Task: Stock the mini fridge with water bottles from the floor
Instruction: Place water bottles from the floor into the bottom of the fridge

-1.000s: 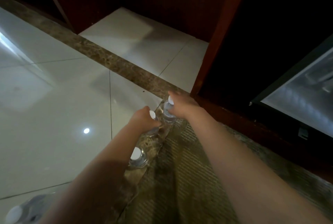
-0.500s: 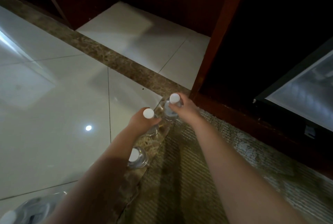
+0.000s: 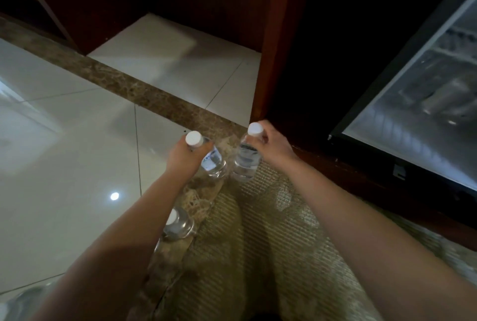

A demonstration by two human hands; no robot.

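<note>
Two water bottles have just come up off the floor: the left bottle [image 3: 213, 161] in the left hand [image 3: 184, 159], the right bottle [image 3: 246, 158] in the right hand [image 3: 275, 146], fingers clenched round each neck. Another standing bottle [image 3: 178, 223] waits below. The mini fridge [image 3: 423, 93] stands open to the right, its contents blurred.

Floor: glossy pale tiles [image 3: 64, 155] crossed by a brown marble strip [image 3: 144, 96].
Rug: ribbed beige rug [image 3: 258, 256] lies on the floor beside the tiles.
Standing bottle: a capped water bottle [image 3: 178, 225] upright at the rug's edge.
</note>
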